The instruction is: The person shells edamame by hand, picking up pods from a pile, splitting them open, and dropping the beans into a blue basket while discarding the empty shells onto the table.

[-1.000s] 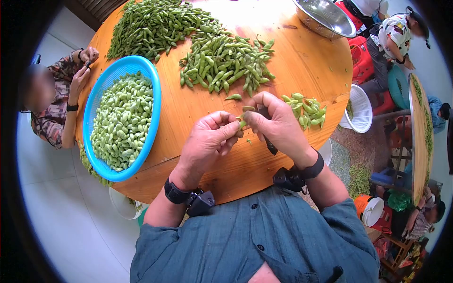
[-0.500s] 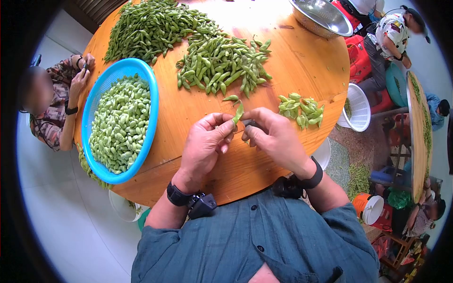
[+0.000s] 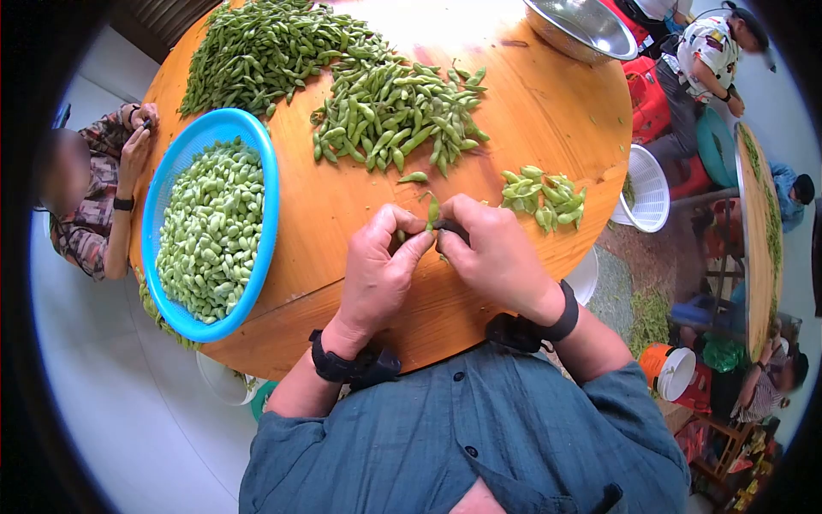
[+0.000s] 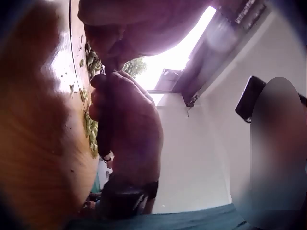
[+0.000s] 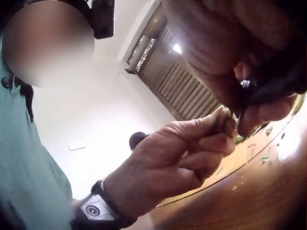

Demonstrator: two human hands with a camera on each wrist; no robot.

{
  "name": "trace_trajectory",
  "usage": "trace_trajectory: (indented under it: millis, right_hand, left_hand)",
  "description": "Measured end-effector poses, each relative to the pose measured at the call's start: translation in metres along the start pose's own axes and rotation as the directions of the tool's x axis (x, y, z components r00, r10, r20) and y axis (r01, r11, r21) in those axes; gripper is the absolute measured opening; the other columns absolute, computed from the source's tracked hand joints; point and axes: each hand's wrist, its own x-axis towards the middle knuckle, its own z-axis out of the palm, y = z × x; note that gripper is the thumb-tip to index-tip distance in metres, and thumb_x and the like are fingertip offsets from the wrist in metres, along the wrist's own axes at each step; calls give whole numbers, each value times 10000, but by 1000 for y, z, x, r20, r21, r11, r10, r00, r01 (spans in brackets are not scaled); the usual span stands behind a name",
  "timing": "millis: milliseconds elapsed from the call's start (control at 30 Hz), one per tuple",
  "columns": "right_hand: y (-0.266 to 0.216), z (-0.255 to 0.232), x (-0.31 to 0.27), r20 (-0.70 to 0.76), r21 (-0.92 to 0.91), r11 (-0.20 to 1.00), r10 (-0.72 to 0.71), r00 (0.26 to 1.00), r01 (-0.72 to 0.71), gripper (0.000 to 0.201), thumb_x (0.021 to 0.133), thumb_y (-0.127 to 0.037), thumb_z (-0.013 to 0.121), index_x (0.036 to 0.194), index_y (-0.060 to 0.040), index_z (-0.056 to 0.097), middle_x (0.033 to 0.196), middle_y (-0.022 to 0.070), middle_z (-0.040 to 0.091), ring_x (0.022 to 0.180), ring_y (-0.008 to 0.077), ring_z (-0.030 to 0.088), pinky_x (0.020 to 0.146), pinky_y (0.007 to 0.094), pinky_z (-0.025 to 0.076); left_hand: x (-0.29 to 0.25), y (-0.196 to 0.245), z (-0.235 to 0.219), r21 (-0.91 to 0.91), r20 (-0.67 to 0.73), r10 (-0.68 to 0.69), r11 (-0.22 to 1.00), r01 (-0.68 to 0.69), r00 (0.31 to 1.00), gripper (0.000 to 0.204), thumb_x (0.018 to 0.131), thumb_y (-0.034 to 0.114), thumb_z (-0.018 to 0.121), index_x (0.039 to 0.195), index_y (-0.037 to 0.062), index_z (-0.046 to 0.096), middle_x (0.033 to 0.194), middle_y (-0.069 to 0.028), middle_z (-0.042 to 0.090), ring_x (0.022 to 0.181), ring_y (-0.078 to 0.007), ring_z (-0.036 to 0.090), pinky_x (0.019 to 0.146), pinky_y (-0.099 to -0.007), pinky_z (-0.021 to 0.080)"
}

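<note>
In the head view, the left hand pinches a green pod between thumb and forefinger, over the table's near part. Close against it, the right hand grips a dark tool, mostly hidden by the fingers. The right wrist view shows the tool as black with a small metal part, its tip near the pod. Both hands' fingertips nearly meet. A loose pod lies just beyond them. A blue basket of shelled beans stands left.
Large pod heaps cover the table's far side. Opened pods lie right of the hands. A metal colander stands at the far right edge, a white basket beyond it. Another person sits left.
The pod in the left hand, small and low a second ago, showed upright and longer at half a second and now sits between both hands' fingertips. The right hand has closed in on it.
</note>
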Motion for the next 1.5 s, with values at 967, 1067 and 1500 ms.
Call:
trace_trajectory:
  millis: [967,1067,1500]
  right_hand:
    - [12,1,2,31,225,972,58,998,-63,139,834,-33,600,946,46,622,745,198,663,657,306,668,605,391,510]
    - [7,-2,2,13,125,991,35,999,-37,116,814,-35,605,900,43,611,756,256,630,691,386,652,611,422,502]
    - [12,-2,5,17,121,987,-109,994,106,123,811,-40,605,914,18,572,712,241,599,659,393,625,597,429,490]
  left_hand:
    - [7,-3,-10,-427,120,-299,845,321,947,122,924,137,666,974,44,603,781,37,592,565,-3,429,476,-157,314]
    - [6,4,-8,-367,89,-279,883,292,956,113,914,119,676,958,38,609,781,35,593,624,-10,474,538,-161,364]
    - [7,-5,-13,-439,104,-259,854,278,960,57,914,53,644,936,45,592,761,-8,591,581,-18,450,498,-174,345]
